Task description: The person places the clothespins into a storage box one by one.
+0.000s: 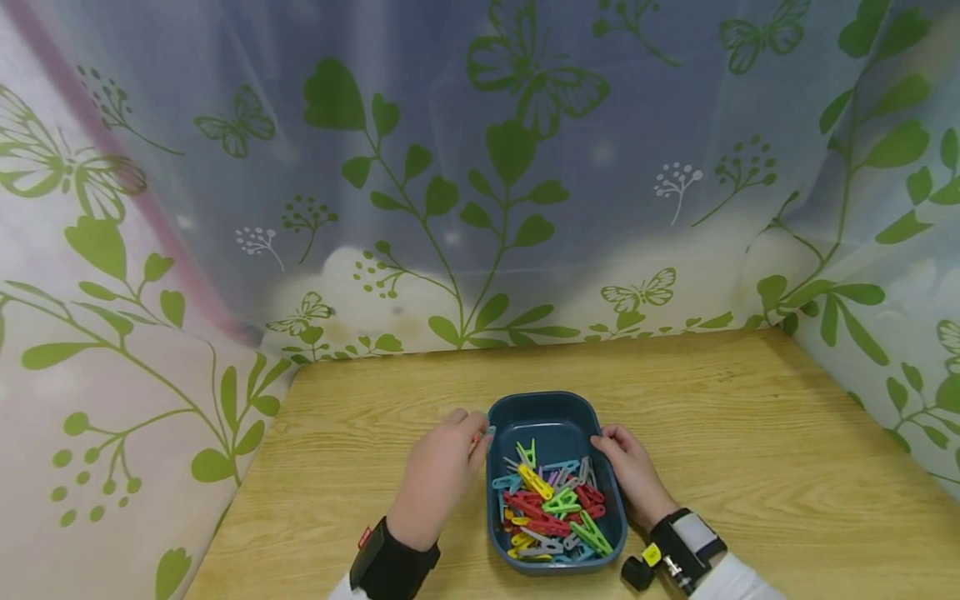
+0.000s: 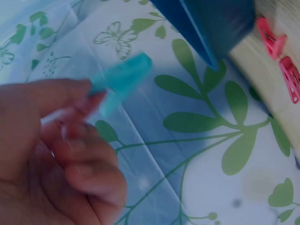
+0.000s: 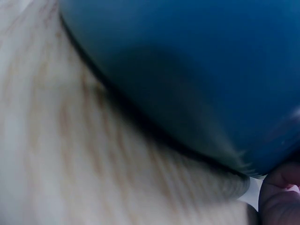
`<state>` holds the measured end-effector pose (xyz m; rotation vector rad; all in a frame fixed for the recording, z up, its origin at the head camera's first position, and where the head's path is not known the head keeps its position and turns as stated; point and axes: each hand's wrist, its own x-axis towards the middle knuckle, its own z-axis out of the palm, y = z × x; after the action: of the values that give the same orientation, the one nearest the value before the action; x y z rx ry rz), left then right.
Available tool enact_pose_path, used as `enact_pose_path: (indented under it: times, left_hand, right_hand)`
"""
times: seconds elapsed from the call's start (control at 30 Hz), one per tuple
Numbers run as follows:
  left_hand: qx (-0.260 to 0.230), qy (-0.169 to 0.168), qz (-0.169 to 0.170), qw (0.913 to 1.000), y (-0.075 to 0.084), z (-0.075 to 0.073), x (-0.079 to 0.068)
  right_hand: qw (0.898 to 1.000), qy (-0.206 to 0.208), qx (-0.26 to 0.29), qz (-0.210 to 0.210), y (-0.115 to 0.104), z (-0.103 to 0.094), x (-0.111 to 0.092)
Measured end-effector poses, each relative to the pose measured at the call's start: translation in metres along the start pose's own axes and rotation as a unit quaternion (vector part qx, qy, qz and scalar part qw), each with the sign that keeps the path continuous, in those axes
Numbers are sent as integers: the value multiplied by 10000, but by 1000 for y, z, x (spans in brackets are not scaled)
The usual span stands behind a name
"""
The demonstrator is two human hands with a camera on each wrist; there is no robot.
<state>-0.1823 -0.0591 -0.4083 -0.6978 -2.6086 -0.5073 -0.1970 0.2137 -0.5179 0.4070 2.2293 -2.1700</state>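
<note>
My left hand (image 1: pixel 442 471) is at the left rim of a dark blue plastic basin (image 1: pixel 551 410). Thumb and forefinger pinch a teal clothespin (image 2: pixel 125 75), blurred in the left wrist view. At the basin's right side, my right hand (image 1: pixel 633 473) grips the rim, thumb on top and fingers outside. Mixed clothespins fill the basin's near part, among them a yellow clothespin (image 1: pixel 535 482), a green clothespin (image 1: pixel 591 533) and a red clothespin (image 1: pixel 551 525). In the right wrist view the basin's outer wall (image 3: pixel 197 70) covers much of the picture, with fingertips at the lower right.
The basin stands on a wood-grain table (image 1: pixel 375 417). Two red clothespins (image 2: pixel 271 38) lie on the tabletop in the left wrist view, largely hidden behind my left hand in the head view. A patterned curtain (image 1: pixel 450 208) closes off the back and both sides.
</note>
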Motion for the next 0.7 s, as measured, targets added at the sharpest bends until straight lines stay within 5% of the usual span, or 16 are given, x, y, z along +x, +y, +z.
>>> enact_pose_path:
  times: [0.33, 0.7]
  left_hand:
    - [-207, -482, 1008, 9935, 7, 12, -14]
    - [-37, -1373, 1105, 9843, 21, 27, -19]
  right_hand:
    - [10000, 18, -26, -7, 0, 0, 0]
    - [10000, -4, 25, 48, -1, 0, -1]
